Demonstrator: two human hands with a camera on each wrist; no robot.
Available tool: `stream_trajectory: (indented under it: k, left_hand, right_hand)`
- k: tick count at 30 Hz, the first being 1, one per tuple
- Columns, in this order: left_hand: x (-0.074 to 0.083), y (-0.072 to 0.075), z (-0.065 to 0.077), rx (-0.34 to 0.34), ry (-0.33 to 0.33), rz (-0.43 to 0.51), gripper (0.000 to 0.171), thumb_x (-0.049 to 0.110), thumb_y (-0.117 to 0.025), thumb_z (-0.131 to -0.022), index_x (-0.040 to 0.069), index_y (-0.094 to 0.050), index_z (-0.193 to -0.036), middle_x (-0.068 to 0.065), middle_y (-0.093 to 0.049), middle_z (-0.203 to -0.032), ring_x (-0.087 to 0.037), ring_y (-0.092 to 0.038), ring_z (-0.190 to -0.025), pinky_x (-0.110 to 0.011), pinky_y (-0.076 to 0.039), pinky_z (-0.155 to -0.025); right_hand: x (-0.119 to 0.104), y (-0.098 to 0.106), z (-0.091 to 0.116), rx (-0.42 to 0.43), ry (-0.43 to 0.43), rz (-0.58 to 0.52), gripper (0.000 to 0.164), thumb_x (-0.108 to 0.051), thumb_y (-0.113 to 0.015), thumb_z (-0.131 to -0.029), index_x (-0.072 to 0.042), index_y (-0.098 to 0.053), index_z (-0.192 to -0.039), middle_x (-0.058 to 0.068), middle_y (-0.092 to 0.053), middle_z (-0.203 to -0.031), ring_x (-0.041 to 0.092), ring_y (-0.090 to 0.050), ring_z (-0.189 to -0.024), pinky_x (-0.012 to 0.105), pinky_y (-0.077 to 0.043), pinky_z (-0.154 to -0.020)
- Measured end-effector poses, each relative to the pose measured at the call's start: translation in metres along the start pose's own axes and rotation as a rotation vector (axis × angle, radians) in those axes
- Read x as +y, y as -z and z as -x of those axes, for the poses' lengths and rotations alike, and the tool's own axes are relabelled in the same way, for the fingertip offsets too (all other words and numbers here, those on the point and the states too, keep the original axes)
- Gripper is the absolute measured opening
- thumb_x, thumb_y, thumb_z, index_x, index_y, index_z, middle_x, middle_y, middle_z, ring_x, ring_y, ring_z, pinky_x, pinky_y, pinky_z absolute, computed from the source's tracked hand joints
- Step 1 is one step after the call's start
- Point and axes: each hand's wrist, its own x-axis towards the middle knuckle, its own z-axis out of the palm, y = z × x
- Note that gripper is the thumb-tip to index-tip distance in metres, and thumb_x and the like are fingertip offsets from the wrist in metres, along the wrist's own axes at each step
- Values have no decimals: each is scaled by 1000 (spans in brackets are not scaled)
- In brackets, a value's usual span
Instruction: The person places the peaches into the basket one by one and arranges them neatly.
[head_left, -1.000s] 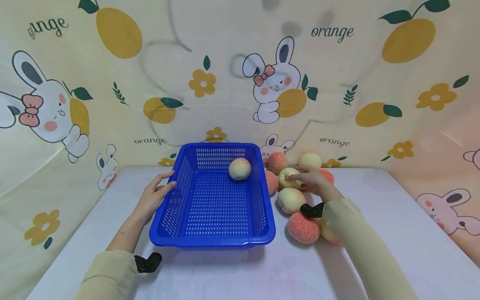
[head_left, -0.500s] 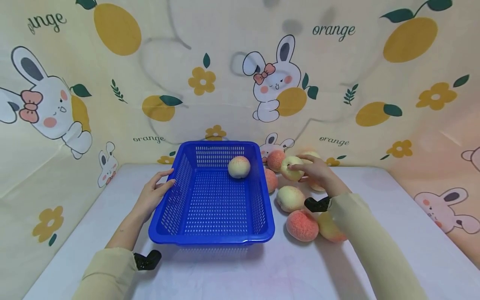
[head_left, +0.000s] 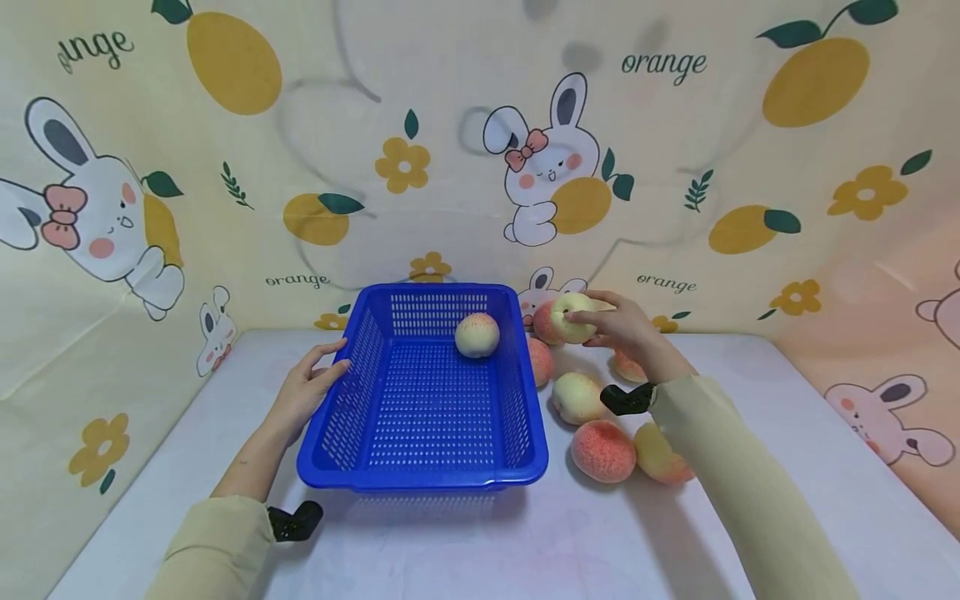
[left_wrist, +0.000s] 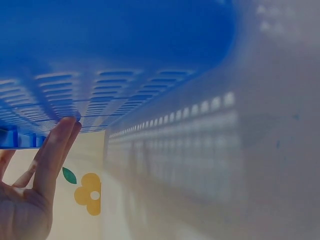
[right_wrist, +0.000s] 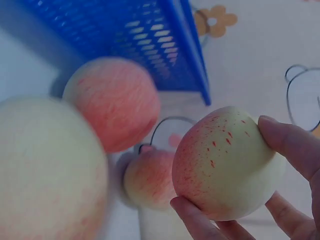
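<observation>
A blue plastic basket (head_left: 423, 482) stands on the table with one pale peach (head_left: 477, 336) in its far right corner. My left hand (head_left: 303, 392) touches the basket's left side; in the left wrist view its fingers (left_wrist: 54, 155) look fairly straight against the slotted wall. Right of the basket, my right hand (head_left: 630, 333) holds a pale peach (right_wrist: 225, 165) between thumb and fingertips, raised off the table. That peach partly covers a reddish peach (head_left: 546, 323) in the head view.
More peaches lie right of the basket: a pink one (head_left: 541, 362) by its wall, a pale one (head_left: 577, 398), a red one (head_left: 603, 452), a yellow-red one (head_left: 662, 457), and one (head_left: 628, 368) partly behind my right hand. A printed cloth (head_left: 450, 167) hangs behind the table.
My right hand has taken hold of the pale peach, lifted it from among the others and carried it up and slightly left. The left hand and basket have stayed in place.
</observation>
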Motion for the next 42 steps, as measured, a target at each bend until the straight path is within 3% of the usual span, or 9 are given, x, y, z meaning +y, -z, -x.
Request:
stream_trajectory:
  k: [6,14,21,24,28,32,37,42]
  left_hand:
    - [0,1,1,1,-6,5,57,39,-46,-101,20,-29,-151,-29,-54,-131,-20,-68,-94,-28,-58,-71]
    - [1,0,2,2,-3,1,56,40,-46,-101,20,-30,-151,-28,-54,-131,-22,-67,-96,-29,-58,-72]
    - [0,0,2,3,-8,0,56,40,-46,-100,21,-31,-150,-28,-55,-130,-22,-67,-97,-29,-57,-73]
    - [-1,0,1,2,-11,1,56,41,-46,-100,21,-31,-150,-28,-55,-130,-23,-67,-98,-29,-58,-74]
    - [-2,0,1,3,-14,3,56,42,-46,-100,21,-31,-150,-28,-55,-130,-24,-66,-99,-30,-58,-74]
    - [-3,0,0,6,-14,6,56,42,-47,-100,21,-32,-150,-27,-55,-130,-24,-66,-100,-30,-57,-75]
    - [-4,0,0,9,-16,15,55,41,-47,-100,21,-33,-149,-28,-57,-128,-21,-67,-95,-28,-57,-73]
    - [-4,0,0,10,-15,30,54,39,-48,-100,20,-34,-149,-28,-58,-125,-15,-68,-88,-26,-57,-70]
  right_hand:
    - [-19,-13,4,-50,58,-95,78,-28,-70,-87,-11,-28,-150,18,-45,-136,22,-60,-99,42,-51,-94]
    - [-37,-33,4,-77,102,-97,72,-26,-69,-88,-10,-32,-148,20,-45,-138,31,-59,-110,49,-47,-98]
    - [-46,-52,1,-93,160,-117,64,-20,-70,-87,-6,-41,-142,17,-52,-123,17,-63,-82,28,-57,-70]
    - [-51,-63,2,-108,162,-157,62,-15,-70,-87,-6,-42,-142,16,-52,-120,16,-63,-77,28,-57,-69]
    - [-57,-80,2,-136,121,-212,64,-12,-70,-86,-8,-41,-143,17,-48,-129,21,-62,-88,41,-56,-85]
    - [-62,-94,4,-150,83,-190,66,-9,-69,-86,-6,-38,-144,21,-41,-139,32,-59,-106,51,-48,-97]
    - [-66,-112,7,-163,56,-113,69,-10,-69,-85,-3,-35,-145,22,-32,-147,40,-47,-125,53,-46,-98]
    - [-65,-128,6,-165,28,-75,67,-10,-70,-85,-3,-38,-143,23,-20,-152,41,-44,-128,53,-48,-95]
